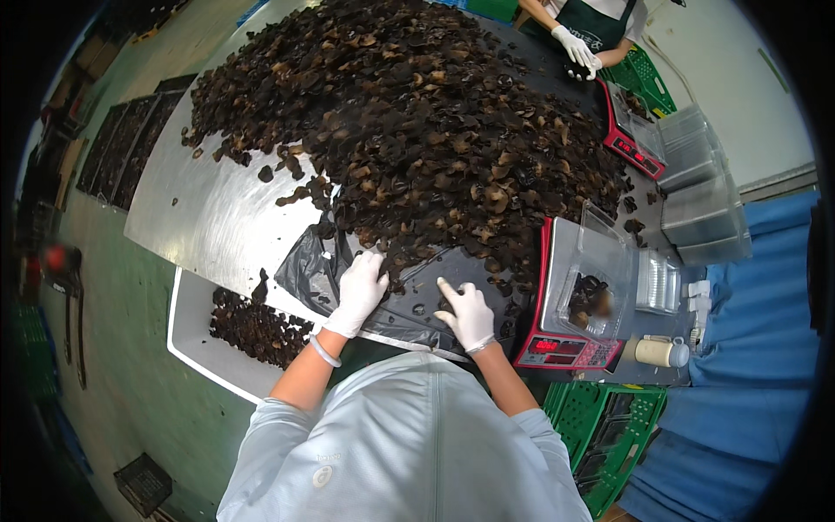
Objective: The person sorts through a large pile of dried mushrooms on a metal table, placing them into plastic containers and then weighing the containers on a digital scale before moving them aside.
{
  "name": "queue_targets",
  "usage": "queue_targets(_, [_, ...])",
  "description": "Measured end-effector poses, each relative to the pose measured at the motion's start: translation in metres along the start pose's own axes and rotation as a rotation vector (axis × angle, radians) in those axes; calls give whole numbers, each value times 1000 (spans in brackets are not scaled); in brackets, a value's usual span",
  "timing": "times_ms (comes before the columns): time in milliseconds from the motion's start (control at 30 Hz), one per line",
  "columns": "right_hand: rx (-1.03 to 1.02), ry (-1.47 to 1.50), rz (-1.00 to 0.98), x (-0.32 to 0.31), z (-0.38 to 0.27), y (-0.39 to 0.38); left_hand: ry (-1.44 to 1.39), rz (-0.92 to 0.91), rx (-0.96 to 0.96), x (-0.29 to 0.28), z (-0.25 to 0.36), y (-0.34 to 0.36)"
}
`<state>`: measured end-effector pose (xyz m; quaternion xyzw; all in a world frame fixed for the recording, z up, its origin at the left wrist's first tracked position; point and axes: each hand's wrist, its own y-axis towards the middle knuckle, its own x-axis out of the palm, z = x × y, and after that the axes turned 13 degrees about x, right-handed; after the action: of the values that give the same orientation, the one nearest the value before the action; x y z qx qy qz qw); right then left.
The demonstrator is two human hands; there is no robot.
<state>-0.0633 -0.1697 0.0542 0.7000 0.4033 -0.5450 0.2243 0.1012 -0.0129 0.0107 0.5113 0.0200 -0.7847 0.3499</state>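
A big heap of dark brown wood ear mushrooms (426, 130) covers the table. At its near edge lies black plastic sheeting (306, 265). My left hand (358, 291), white-gloved, reaches over the sheeting to the edge of the heap, its fingers bent and a little apart; nothing shows in them. My right hand (470, 317), also gloved, is over the sheeting further right. Its index finger and thumb are stretched apart, with nothing between them. Beside it stands a red scale (570, 348) carrying a clear plastic box (613, 296) with some mushrooms inside.
A white foam box (196, 335) with mushrooms stands at the left below the table. Stacked clear boxes (704, 196), a cream bottle (659, 351) and a green crate (639, 435) are at the right. Across the table a co-worker's gloved hands (578, 50) are near another red scale (633, 150).
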Motion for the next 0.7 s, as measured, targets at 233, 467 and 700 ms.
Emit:
queue_targets(233, [-172,119,70,21,24,-20,-144,-73,1,-7,13,2])
queue_targets(467, [6,821,-14,-40,29,-15,-645,95,-456,10,19,11])
queue_targets(700, [311,1265,225,-168,122,-31,-1727,-119,-556,-4,157,103])
